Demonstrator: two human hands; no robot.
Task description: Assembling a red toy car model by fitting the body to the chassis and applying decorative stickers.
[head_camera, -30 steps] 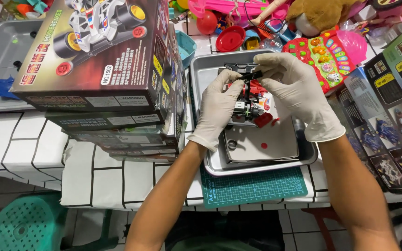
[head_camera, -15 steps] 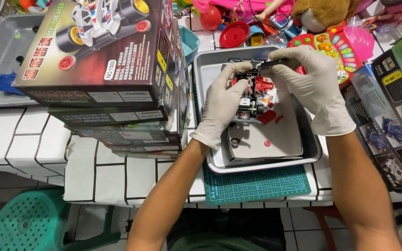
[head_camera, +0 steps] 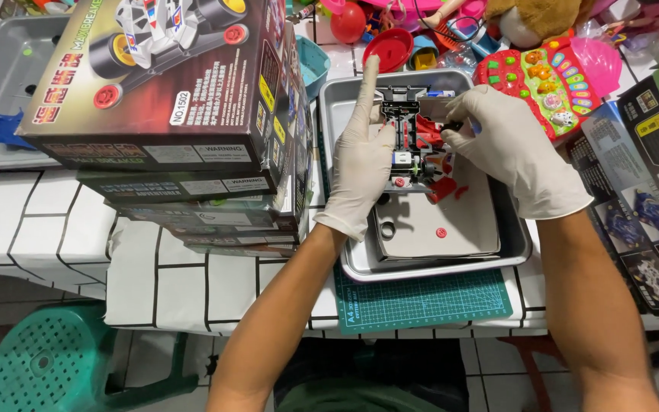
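Above the metal tray (head_camera: 360, 263) at upper centre of the frame, both gloved hands held a small black toy car chassis (head_camera: 406, 145); the left hand (head_camera: 360, 164) gripped its side with forefinger pointing up; the right hand (head_camera: 516, 149) pinched its other edge. Judging by loose red parts (head_camera: 444, 187) beneath, assembly was midway; fitting another piece would need steady alignment; stacked boxes (head_camera: 169, 99) stood at left.

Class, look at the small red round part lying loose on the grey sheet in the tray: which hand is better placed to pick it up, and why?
Probably the right hand: its fingers only touch the model car chassis, the left hand braces it, and the red part lies below the right.
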